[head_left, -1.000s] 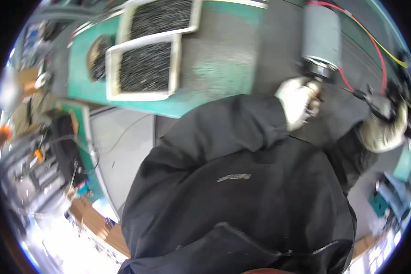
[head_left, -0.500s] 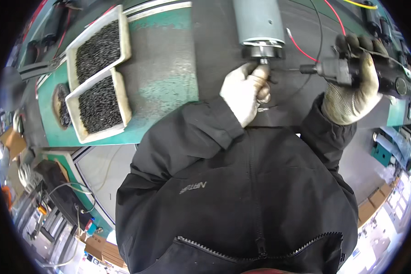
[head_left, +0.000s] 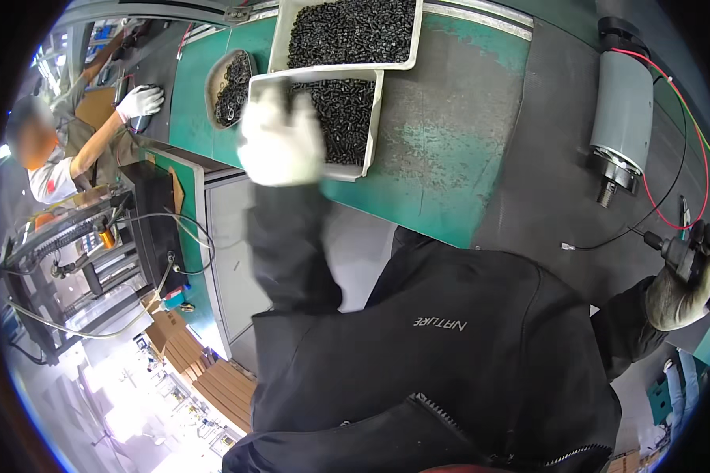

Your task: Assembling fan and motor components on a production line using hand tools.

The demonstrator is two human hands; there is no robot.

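My left hand, in a white glove, is over the left side of the near white bin of small black parts. Motion smears its fingers, so whether they hold anything is unclear. Far off to the right, my gloved right hand grips a dark power screwdriver, partly cut off by the picture's rim. Between my hands, at the back right of the bench, lies a grey cylindrical motor with a toothed shaft facing me. Neither hand touches it.
Behind the near bin is a second white bin of black parts. A round dish with small rings stands left of them. Red and black wires trail from the motor across the bench. At the left, a co-worker's gloved hand rests on the neighbouring bench.
My left hand has left the motor's shaft and moved left to the bins. The view has swung left. My right hand still holds the screwdriver, now farther from the motor.
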